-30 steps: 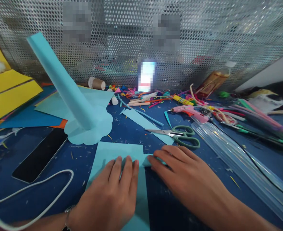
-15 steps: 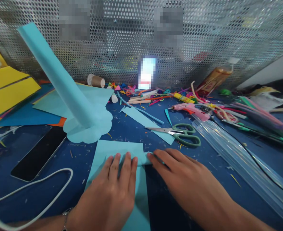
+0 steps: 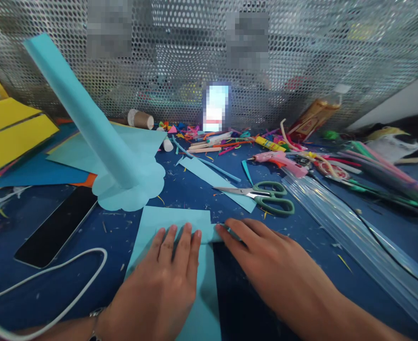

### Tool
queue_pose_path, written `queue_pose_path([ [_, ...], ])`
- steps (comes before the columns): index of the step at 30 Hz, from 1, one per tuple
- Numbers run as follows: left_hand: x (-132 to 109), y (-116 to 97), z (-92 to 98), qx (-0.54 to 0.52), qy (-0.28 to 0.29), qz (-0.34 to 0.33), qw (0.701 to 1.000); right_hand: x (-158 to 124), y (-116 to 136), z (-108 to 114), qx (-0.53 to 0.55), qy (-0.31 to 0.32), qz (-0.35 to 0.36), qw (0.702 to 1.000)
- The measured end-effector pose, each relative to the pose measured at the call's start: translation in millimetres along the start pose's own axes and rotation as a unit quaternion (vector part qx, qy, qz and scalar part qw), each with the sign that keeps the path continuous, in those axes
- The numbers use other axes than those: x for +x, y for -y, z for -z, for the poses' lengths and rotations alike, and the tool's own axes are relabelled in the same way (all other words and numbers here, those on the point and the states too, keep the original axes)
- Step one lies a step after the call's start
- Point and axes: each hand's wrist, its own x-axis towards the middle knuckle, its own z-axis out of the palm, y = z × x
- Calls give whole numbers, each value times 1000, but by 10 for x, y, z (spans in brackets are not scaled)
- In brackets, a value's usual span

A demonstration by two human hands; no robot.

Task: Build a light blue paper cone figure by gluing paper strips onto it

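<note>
My left hand [image 3: 159, 284] lies on a light blue paper sheet [image 3: 176, 215], palm down with fingers stretched out and slightly apart. From under its fingers a narrow light blue paper strip [image 3: 210, 234] reaches past the sheet's right edge. The fingers of my right hand [image 3: 272, 260] close on the outer end of that strip; their tips are partly hidden. Beyond my right hand rest green-handled scissors [image 3: 273, 204], their blades over a loose blue paper piece [image 3: 214, 179]. A rolled blue paper tube [image 3: 84, 116] stands tilted on a scalloped blue paper base [image 3: 146, 189], ahead of my left hand.
A black phone [image 3: 57, 227] and a white cable [image 3: 70, 258] lie at left. Further right are a pink glue gun [image 3: 283, 163], clear plastic sleeves [image 3: 351, 237] and a tilted bottle [image 3: 313, 121]. A perforated metal panel [image 3: 180, 57] closes off the back, behind a paper cup [image 3: 140, 119].
Both hands keep almost the same place on the paper. The whole view has shifted very slightly; nothing has been picked up or let go.
</note>
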Motion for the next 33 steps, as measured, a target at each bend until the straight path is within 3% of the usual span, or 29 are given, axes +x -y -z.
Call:
queue_pose_path([
  [12, 10, 8, -5, -37, 15, 6, 999, -62, 71, -10, -17, 6, 53, 998],
  [21, 56, -55, 28, -64, 36, 44, 996, -52, 203, 3, -31, 23, 15, 999],
  [27, 12, 23, 118, -58, 31, 64, 996, -252, 11, 89, -70, 62, -4, 996],
  [33, -6, 112, 176, -46, 81, 29, 995, -529, -189, 133, -88, 46, -23, 995],
])
